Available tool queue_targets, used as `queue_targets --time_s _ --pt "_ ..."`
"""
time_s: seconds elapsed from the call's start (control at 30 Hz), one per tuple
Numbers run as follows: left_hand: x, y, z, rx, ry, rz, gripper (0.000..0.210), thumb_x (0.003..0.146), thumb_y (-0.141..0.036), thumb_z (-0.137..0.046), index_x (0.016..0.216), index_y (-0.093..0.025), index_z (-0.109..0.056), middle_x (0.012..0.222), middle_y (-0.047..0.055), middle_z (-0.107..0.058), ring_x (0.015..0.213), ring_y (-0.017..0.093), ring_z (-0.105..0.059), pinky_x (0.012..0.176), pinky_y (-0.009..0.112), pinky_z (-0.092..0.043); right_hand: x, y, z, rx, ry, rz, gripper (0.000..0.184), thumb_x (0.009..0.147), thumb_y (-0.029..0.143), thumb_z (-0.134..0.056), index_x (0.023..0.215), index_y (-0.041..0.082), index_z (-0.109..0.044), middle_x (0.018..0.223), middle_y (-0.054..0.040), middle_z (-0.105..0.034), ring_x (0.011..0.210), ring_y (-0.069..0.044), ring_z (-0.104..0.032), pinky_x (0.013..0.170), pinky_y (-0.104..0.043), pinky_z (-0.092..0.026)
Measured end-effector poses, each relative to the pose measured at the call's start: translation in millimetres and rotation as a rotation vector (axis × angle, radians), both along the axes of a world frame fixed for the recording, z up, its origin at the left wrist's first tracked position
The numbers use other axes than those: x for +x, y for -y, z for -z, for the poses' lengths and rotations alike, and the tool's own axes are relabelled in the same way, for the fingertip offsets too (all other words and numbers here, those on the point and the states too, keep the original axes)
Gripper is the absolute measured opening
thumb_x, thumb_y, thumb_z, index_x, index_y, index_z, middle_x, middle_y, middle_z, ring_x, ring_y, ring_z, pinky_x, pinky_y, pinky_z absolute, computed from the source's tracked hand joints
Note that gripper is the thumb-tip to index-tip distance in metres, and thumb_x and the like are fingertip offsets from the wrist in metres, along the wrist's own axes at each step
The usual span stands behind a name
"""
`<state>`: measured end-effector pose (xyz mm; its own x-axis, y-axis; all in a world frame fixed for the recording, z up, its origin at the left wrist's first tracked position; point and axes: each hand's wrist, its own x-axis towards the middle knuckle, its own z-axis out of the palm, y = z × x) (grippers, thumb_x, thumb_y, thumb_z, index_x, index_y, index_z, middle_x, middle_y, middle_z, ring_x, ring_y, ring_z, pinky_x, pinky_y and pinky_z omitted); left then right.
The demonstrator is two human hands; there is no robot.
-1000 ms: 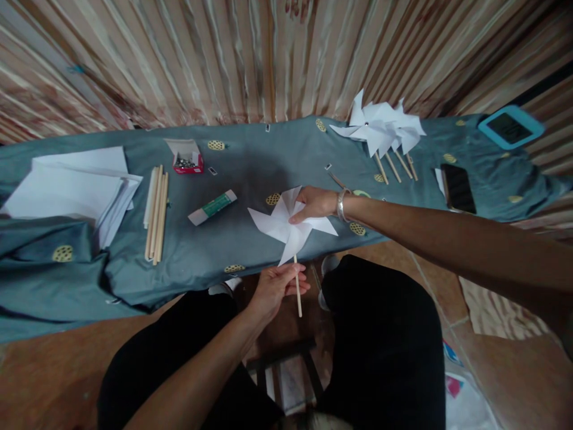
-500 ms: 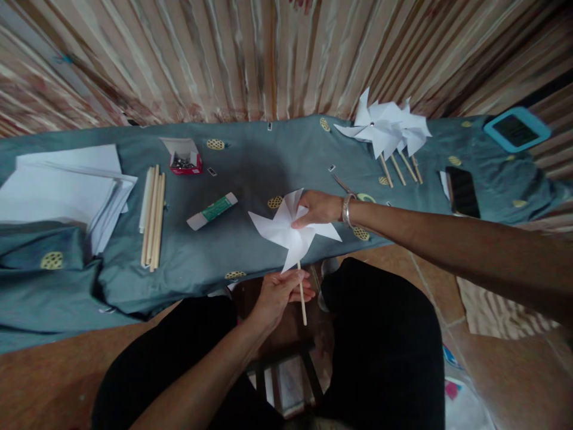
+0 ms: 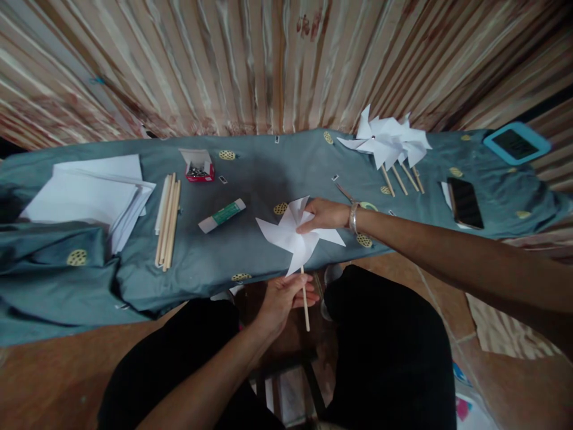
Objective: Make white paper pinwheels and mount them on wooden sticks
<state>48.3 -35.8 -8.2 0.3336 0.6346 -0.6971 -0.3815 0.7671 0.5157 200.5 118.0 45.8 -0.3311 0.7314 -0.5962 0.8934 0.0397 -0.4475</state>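
Note:
A white paper pinwheel (image 3: 293, 242) is held over the front edge of the cloth-covered table, its blades folded to the middle. My right hand (image 3: 324, 215) presses on its centre with the thumb in front; the fingers behind the paper are hidden. Below the blades, my left hand (image 3: 284, 298) grips the pinwheel's wooden stick (image 3: 306, 307), which points down toward my lap. Just beyond my right wrist lie scissors (image 3: 358, 202), partly hidden by the arm. A green and white glue stick (image 3: 222, 215) lies to the left of the pinwheel.
Finished-looking pinwheels (image 3: 389, 136) lie at the back right, near a phone (image 3: 465, 203) and a blue-framed timer (image 3: 517, 143). On the left are a red box of pins (image 3: 198, 170), wooden sticks (image 3: 169, 224) and white paper sheets (image 3: 89, 191). A curtain (image 3: 250, 65) hangs behind the table (image 3: 250, 251).
The camera view has shifted slightly, so everything sits a little lower and mostly further right. Both hands keep the same hold on the pinwheel.

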Motion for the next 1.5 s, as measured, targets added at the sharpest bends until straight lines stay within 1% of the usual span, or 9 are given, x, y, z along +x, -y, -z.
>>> queue_targets --time_s 0.17,0.27,0.5,0.63,0.8,0.97,1.2,1.33,1.5 --pt "-0.1 -0.4 -0.7 -0.009 -0.017 0.004 0.02 0.073 -0.028 -0.076 0.076 -0.009 -0.071 0.063 0.004 -0.069 0.053 0.014 -0.067 0.054 0.023 -0.054 0.2 -0.1 -0.3 -0.028 -0.027 -0.003 0.034 0.073 0.045 -0.071 0.082 0.013 -0.075 0.081 -0.0058 -0.071 0.072 -0.018 -0.062 0.062 -0.027 -0.046" --pt "0.1 0.2 0.9 -0.009 -0.026 0.004 0.02 0.073 -0.029 -0.076 0.076 -0.01 -0.071 0.063 0.004 -0.069 0.054 0.014 -0.067 0.055 0.024 -0.054 -4.1 -1.0 -3.5 0.008 0.049 -0.035 0.034 0.073 0.045 -0.072 0.083 0.013 -0.074 0.082 -0.0067 -0.071 0.076 -0.019 -0.063 0.063 -0.027 -0.046" --pt "-1.0 1.6 4.4 0.018 -0.014 0.015 0.026 0.07 -0.034 -0.078 0.077 -0.01 -0.072 0.065 0.005 -0.069 0.055 0.015 -0.067 0.057 0.025 -0.055 -14.7 -6.4 -15.6 0.046 0.219 -0.17 0.037 0.075 0.046 -0.071 0.09 0.013 -0.074 0.086 -0.0084 -0.072 0.084 -0.023 -0.066 0.066 -0.028 -0.045" --pt "-0.4 0.3 4.0 0.005 -0.019 0.016 0.026 0.069 -0.033 -0.079 0.076 -0.01 -0.071 0.065 0.005 -0.069 0.054 0.014 -0.067 0.056 0.025 -0.054 -17.1 -10.7 -18.7 0.048 0.293 -0.232 0.04 0.073 0.051 -0.071 0.088 0.014 -0.075 0.082 -0.0082 -0.072 0.086 -0.025 -0.067 0.066 -0.029 -0.046" --pt "0.4 -0.4 3.8 0.0 -0.01 0.014 0.024 0.07 -0.031 -0.079 0.075 -0.009 -0.071 0.063 0.004 -0.068 0.052 0.014 -0.066 0.053 0.023 -0.053 -15.2 -18.2 -14.3 0.023 0.289 -0.265 0.04 0.072 0.053 -0.071 0.085 0.015 -0.076 0.079 -0.0071 -0.071 0.082 -0.024 -0.066 0.066 -0.03 -0.046" --pt "-1.0 -0.4 6.5 0.029 0.015 0.027 0.029 0.067 -0.035 -0.081 0.076 -0.009 -0.071 0.063 0.004 -0.067 0.052 0.013 -0.065 0.054 0.024 -0.053 -11.6 -25.0 -7.3 -0.004 0.24 -0.313 0.038 0.072 0.052 -0.071 0.082 0.015 -0.076 0.076 -0.0058 -0.071 0.079 -0.022 -0.065 0.065 -0.029 -0.046" --pt "-1.9 -1.2 9.1 0.039 0.034 0.045 0.034 0.064 -0.04 -0.082 0.073 -0.01 -0.071 0.063 0.004 -0.067 0.053 0.014 -0.065 0.057 0.027 -0.054 -9.7 -23.6 -4.9 -0.012 0.168 -0.251 0.033 0.069 0.047 -0.075 0.082 0.017 -0.077 0.074 -0.0031 -0.071 0.077 -0.02 -0.065 0.065 -0.027 -0.048" --pt "0.4 -1.3 10.0 0.024 0.046 0.036 0.036 0.061 -0.041 -0.084 0.071 -0.01 -0.07 0.061 0.004 -0.067 0.051 0.014 -0.065 0.056 0.027 -0.054 -6.2 -23.7 -1.5 -0.022 0.148 -0.259 0.033 0.071 0.048 -0.073 0.083 0.017 -0.077 0.077 -0.003 -0.071 0.078 -0.02 -0.065 0.064 -0.026 -0.047" --pt "2.4 -0.7 12.1 0.022 0.081 0.019 0.041 0.052 -0.043 -0.087 0.071 -0.01 -0.071 0.062 0.004 -0.068 0.051 0.015 -0.066 0.054 0.026 -0.053 -4.3 -24.8 2.9 0.007 0.198 -0.264 0.039 0.071 0.053 -0.072 0.078 0.015 -0.076 0.072 -0.0047 -0.07 0.075 -0.021 -0.064 0.061 -0.027 -0.044"
